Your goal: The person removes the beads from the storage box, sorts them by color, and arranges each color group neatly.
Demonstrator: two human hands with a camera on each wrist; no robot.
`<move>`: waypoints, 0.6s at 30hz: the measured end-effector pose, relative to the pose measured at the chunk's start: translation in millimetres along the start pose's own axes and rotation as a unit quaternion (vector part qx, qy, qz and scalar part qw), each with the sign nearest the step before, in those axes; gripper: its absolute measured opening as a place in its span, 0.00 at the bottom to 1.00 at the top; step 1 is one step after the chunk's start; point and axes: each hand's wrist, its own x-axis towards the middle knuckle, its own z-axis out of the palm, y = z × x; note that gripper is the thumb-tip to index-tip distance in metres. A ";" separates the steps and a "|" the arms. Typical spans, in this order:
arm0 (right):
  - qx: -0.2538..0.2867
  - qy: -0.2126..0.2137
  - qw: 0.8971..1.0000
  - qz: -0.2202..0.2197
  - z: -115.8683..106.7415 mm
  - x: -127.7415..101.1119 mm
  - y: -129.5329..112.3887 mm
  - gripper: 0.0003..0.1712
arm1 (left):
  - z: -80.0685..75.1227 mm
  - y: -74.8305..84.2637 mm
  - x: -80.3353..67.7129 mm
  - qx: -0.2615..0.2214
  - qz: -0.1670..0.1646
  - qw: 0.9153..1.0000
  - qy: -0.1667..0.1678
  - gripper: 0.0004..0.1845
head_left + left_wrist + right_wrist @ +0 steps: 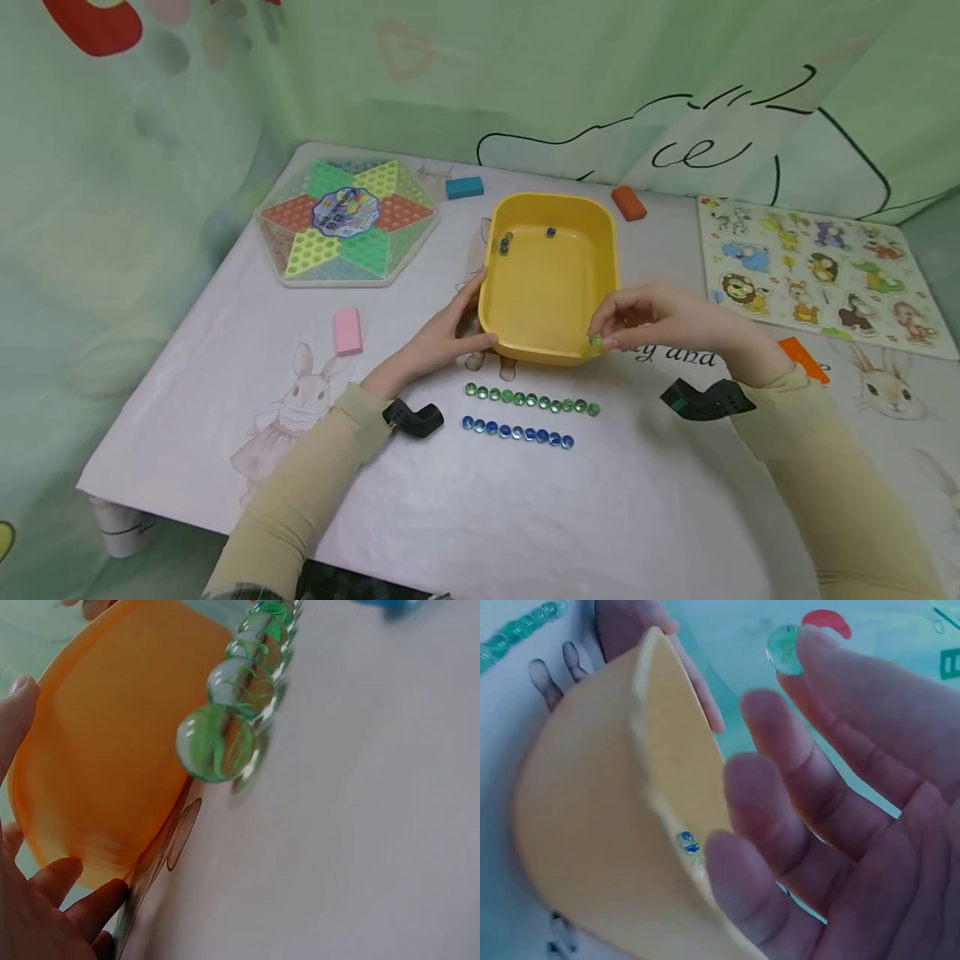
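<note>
A yellow plastic tub (551,325) stands between the hands. My left hand (444,333) rests against its near left corner, thumb along the near side and fingers spread along the left wall. Over the near right corner, my right hand (648,319) pinches a clear green marble (784,651) between thumb and index finger, its other fingers loosely bent. Inside the tub lie a few marbles (505,242) by the left wall and a dark blue marble (551,232) farther back. On the tablecloth before the tub run a row of green marbles (532,400) and a nearer row of blue marbles (518,433).
A hexagonal star-patterned game board (347,221) lies at the back left. An animal picture board (825,275) lies at the right. Around the tub are a blue block (464,187), a pink block (347,331), an orange-red block (628,203) and an orange piece (804,359) by the right forearm.
</note>
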 end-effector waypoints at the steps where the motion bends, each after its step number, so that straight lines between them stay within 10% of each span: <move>1: 0.008 -0.001 1.000 -0.008 2.5 -4.7 2.9 0.07 | 0.9 -4.4 1.9 0.001 0.001 1.000 0.001 0.47; 9: 0.046 -0.041 0.998 -0.027 23.8 -30.0 24.7 0.10 | 4.2 -22.1 7.3 -0.002 0.007 1.000 0.009 0.48; 18: 0.069 -0.043 0.994 0.076 48.1 -42.4 53.3 0.05 | 4.6 -21.3 8.2 -0.001 0.011 1.000 0.007 0.48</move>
